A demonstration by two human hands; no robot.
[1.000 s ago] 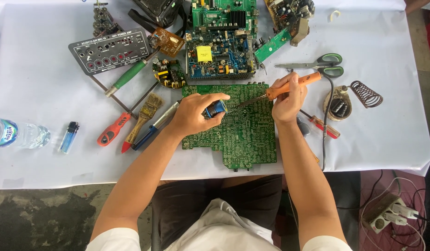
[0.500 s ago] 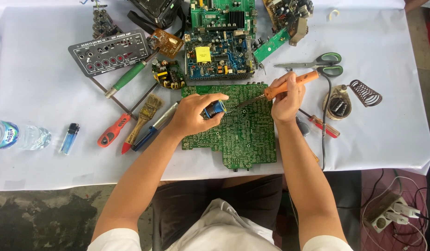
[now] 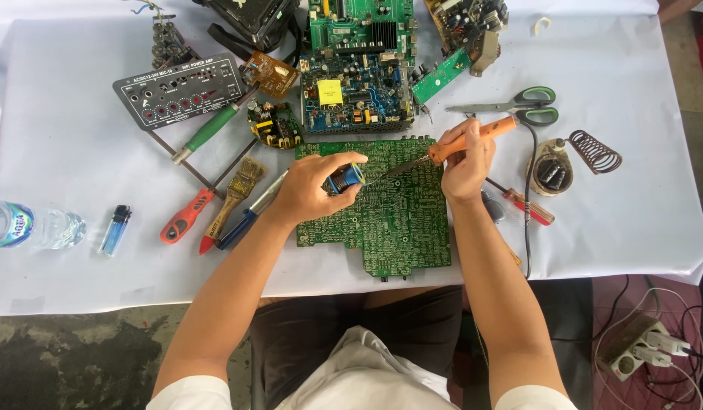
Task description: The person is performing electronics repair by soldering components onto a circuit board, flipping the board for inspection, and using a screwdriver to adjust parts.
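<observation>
A large green circuit board (image 3: 397, 220) lies solder side up at the table's near edge. My left hand (image 3: 313, 186) rests on its upper left part and grips a small blue spool of solder wire (image 3: 345, 179); a thin strand runs from the spool toward the iron's tip. My right hand (image 3: 465, 159) holds an orange-handled soldering iron (image 3: 473, 135) like a pen. Its metal tip points left and down onto the board, close to the spool.
On the white cloth (image 3: 78, 152): two more populated boards (image 3: 359, 76), a black panel with knobs (image 3: 176, 91), green-handled (image 3: 207, 130) and red-handled (image 3: 186, 216) screwdrivers, a brush (image 3: 237, 190), scissors (image 3: 518, 102), a coil iron stand (image 3: 579, 156), a blue lighter (image 3: 116, 229), a water bottle (image 3: 28, 225). A power strip (image 3: 644, 345) lies on the floor.
Both hands stay almost still on the board; the spool and the iron tip have only shifted slightly.
</observation>
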